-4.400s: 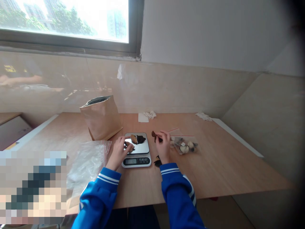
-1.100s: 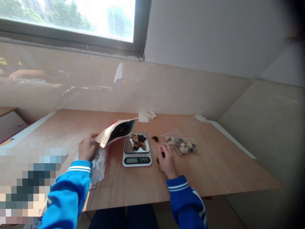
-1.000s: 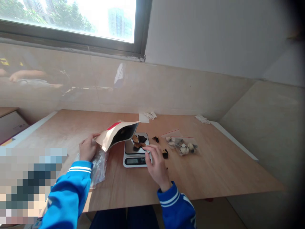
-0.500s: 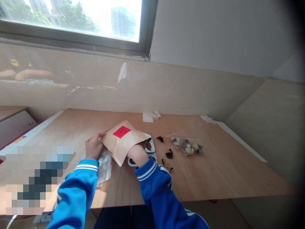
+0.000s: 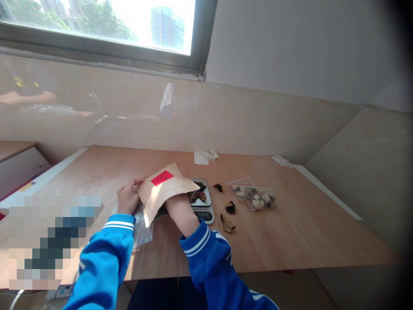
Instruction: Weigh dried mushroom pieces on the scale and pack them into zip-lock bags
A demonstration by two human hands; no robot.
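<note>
A brown paper bag [image 5: 171, 188] with a red label is tilted over the table, its mouth facing right and down. My left hand [image 5: 129, 197] is closed on the bag's left end. My right hand [image 5: 180, 211] reaches into the mouth, so its fingers are hidden inside. Partly behind the bag stands a small kitchen scale [image 5: 205, 214], with dark dried pieces [image 5: 199, 196] that look like wood ear fungus on its plate. Under my left wrist lies a clear plastic bag [image 5: 143, 228].
Loose dried pieces [image 5: 230, 207] lie right of the scale. Farther right is a zip bag [image 5: 258, 200] of pale, rounded pieces. Crumpled tissue [image 5: 211, 155] sits by the wall, with more tissue [image 5: 282, 162] at the back right. A blurred-out object [image 5: 61, 234] is at left.
My right hand has gone deeper into the paper bag and shifted left. The bag's mouth has moved left, uncovering more of the scale and the pieces on it.
</note>
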